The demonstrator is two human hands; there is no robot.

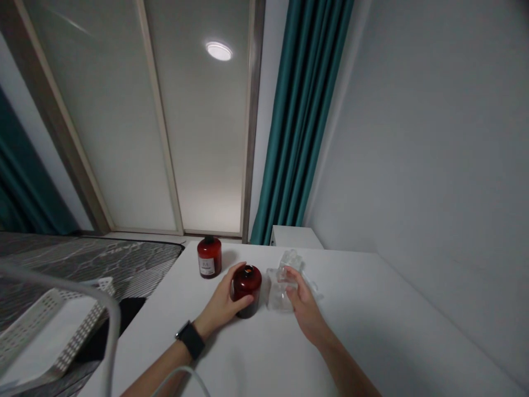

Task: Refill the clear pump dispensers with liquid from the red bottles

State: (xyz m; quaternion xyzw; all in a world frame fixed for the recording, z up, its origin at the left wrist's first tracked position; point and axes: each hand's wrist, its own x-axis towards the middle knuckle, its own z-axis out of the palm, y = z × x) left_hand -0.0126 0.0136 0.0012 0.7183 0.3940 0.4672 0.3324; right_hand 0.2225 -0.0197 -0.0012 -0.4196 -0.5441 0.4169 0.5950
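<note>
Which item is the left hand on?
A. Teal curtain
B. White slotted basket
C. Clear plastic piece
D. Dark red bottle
D. The left hand, with the black watch on its wrist, curves around the dark red bottle on the white table.

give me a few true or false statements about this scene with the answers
The left hand wraps around a dark red cylindrical bottle. True.
The right hand rests on that same bottle. False: it touches clear moulded plastic packaging.
A black watch sits on the left wrist. True.
A second red bottle with a white label stands farther away than the held one. True.
A white perforated plastic basket sits on the white tabletop. False: it is left of the tabletop, over a grey patterned surface.
</note>
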